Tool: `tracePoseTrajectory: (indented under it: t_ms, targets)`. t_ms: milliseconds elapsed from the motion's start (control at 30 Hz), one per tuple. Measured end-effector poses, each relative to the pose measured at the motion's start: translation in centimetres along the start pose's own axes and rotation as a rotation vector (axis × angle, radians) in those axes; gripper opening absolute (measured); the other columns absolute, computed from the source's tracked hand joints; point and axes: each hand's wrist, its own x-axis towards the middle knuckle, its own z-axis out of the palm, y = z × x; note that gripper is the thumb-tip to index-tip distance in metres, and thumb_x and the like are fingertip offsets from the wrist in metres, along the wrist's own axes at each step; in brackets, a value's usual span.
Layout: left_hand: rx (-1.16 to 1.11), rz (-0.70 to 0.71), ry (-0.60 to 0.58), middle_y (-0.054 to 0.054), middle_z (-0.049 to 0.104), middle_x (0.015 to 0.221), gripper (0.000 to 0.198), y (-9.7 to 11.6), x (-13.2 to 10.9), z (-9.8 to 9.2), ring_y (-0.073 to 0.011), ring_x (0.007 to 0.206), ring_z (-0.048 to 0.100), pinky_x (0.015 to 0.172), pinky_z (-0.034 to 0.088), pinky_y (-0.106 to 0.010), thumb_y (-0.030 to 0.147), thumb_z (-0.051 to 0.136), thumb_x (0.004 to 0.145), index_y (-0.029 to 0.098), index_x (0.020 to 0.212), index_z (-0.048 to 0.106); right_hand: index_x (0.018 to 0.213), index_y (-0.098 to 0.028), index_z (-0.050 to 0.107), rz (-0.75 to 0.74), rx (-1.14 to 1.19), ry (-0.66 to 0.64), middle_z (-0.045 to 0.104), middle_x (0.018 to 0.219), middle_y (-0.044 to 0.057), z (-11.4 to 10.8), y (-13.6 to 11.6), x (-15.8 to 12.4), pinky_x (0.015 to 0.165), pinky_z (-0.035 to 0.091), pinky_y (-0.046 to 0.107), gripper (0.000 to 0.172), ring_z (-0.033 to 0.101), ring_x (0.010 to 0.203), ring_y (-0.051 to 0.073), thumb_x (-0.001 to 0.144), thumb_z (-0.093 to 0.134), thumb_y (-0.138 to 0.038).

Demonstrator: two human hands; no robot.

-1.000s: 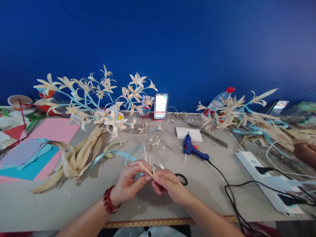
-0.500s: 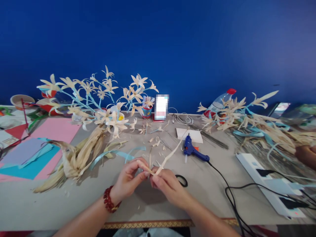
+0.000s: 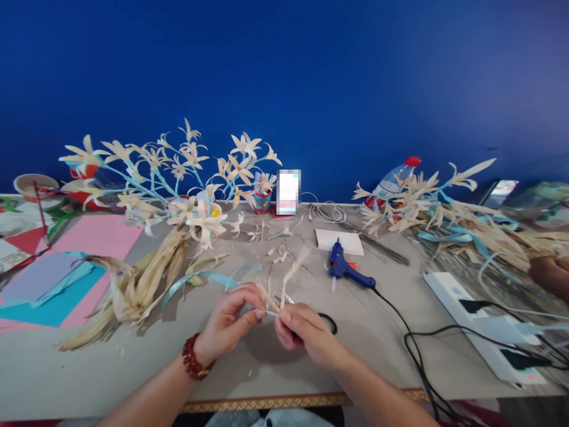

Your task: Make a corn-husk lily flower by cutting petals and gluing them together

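Note:
My left hand (image 3: 233, 320), with a red bead bracelet at its wrist, pinches the end of a thin pale piece that runs across to the other hand. Facing it, my right hand (image 3: 306, 332) closes thumb and fingers on a strip of dried corn husk (image 3: 291, 276), whose free end sticks up and is blurred. Both hands are just above the table, fingertips a little apart. Beneath the right hand lie scissors (image 3: 329, 323), mostly hidden, with a black handle loop showing. A blue glue gun (image 3: 344, 267) lies beyond that hand.
Husk flowers on blue stems (image 3: 166, 178) stand at the back left, above a dried husk bundle (image 3: 137, 284). Coloured paper (image 3: 48, 296) lies left. At right are a white power strip (image 3: 480, 332), black cables (image 3: 409, 338), thin wires and another person's hand (image 3: 549, 276). A phone (image 3: 288, 193) stands at the back.
My fingertips have drawn slightly apart, and the thin pale piece now shows between them. The husk strip has swung more upright and left. The camera view has shifted slightly.

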Motion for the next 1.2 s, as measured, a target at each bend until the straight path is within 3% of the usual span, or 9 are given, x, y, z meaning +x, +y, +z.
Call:
tracePoseTrajectory:
  t_ms: [100,267,400,600,800,867,933,1100,1200]
  targets:
    - [-0.048,-0.053,-0.006,-0.003,0.061,0.071,0.012,-0.1,0.0,-0.1,-0.0146,0.071,0.056,0.068,0.046,-0.027,0.023,0.059,0.088,0.016,0.078,0.062,0.060,-0.020,0.040,0.036,0.095,-0.048,0.035,0.049,-0.006,-0.2,0.0,0.1,0.041,0.018,0.023,0.048,0.025,0.041,0.008,0.093,0.039,-0.055]
    - [-0.008,0.016,-0.091,-0.011,0.059,0.103,0.020,0.3,0.2,-0.1,-0.0238,0.100,0.055,0.088,0.045,-0.039,0.032,0.060,0.086,0.018,0.100,0.060,0.065,-0.019,0.046,-0.106,-0.508,0.101,0.043,0.058,-0.003,-0.1,-0.7,-0.2,0.056,0.030,0.025,0.048,0.039,0.055,0.011,0.099,0.030,-0.048]
    - [0.158,0.084,-0.070,-0.008,0.059,0.100,0.011,0.4,0.0,0.3,-0.0214,0.099,0.055,0.091,0.043,-0.037,0.021,0.059,0.087,0.020,0.098,0.060,0.069,-0.019,0.045,-0.102,-0.657,0.113,0.044,0.062,-0.003,0.3,-1.0,-0.2,0.057,0.029,0.026,0.043,0.040,0.058,0.012,0.100,0.029,-0.045]
    - [0.071,0.107,-0.090,-0.005,0.060,0.083,0.008,0.2,0.1,0.4,-0.0188,0.087,0.057,0.100,0.039,-0.046,0.024,0.056,0.089,0.019,0.085,0.061,0.060,-0.018,0.044,-0.050,-0.289,0.005,0.042,0.055,-0.003,0.4,-0.7,0.0,0.053,0.030,0.024,0.052,0.038,0.052,0.010,0.098,0.033,-0.052]
    - [-0.007,0.078,-0.079,-0.006,0.063,0.079,0.015,0.6,0.6,0.1,-0.0196,0.085,0.059,0.095,0.042,-0.044,0.030,0.059,0.088,0.018,0.080,0.063,0.059,-0.019,0.042,0.151,0.342,-0.134,0.030,0.044,-0.009,0.1,0.1,0.1,0.038,0.012,0.021,0.044,0.018,0.038,0.006,0.090,0.048,-0.050]
    - [-0.010,0.062,-0.069,-0.006,0.064,0.079,0.015,0.6,0.6,0.0,-0.0207,0.086,0.059,0.090,0.045,-0.041,0.030,0.060,0.087,0.018,0.078,0.063,0.059,-0.020,0.041,0.175,0.391,-0.148,0.026,0.044,-0.010,0.0,0.2,0.0,0.038,0.011,0.021,0.045,0.015,0.037,0.006,0.090,0.047,-0.052]
    - [-0.017,0.051,-0.051,-0.007,0.065,0.081,0.014,0.4,0.6,0.0,-0.0215,0.089,0.059,0.086,0.046,-0.038,0.029,0.061,0.086,0.018,0.078,0.063,0.060,-0.019,0.042,0.122,0.206,-0.090,0.031,0.048,-0.008,0.1,-0.1,0.0,0.039,0.016,0.021,0.047,0.021,0.040,0.007,0.092,0.040,-0.054]
    - [-0.020,0.095,-0.039,-0.006,0.063,0.083,0.007,-0.3,0.4,0.2,-0.0199,0.088,0.059,0.088,0.044,-0.040,0.023,0.061,0.086,0.018,0.084,0.064,0.074,-0.018,0.051,-0.124,-0.591,0.086,0.052,0.071,0.001,0.6,-1.4,-0.3,0.062,0.033,0.025,0.042,0.047,0.065,0.014,0.099,0.031,-0.046]
    - [-0.013,0.130,-0.044,-0.005,0.063,0.083,0.005,-0.4,0.4,0.3,-0.0196,0.087,0.059,0.088,0.044,-0.040,0.020,0.061,0.086,0.018,0.083,0.064,0.076,-0.019,0.050,-0.127,-0.702,0.094,0.053,0.070,0.000,0.8,-1.5,-0.4,0.064,0.032,0.026,0.042,0.048,0.065,0.013,0.101,0.027,-0.043]
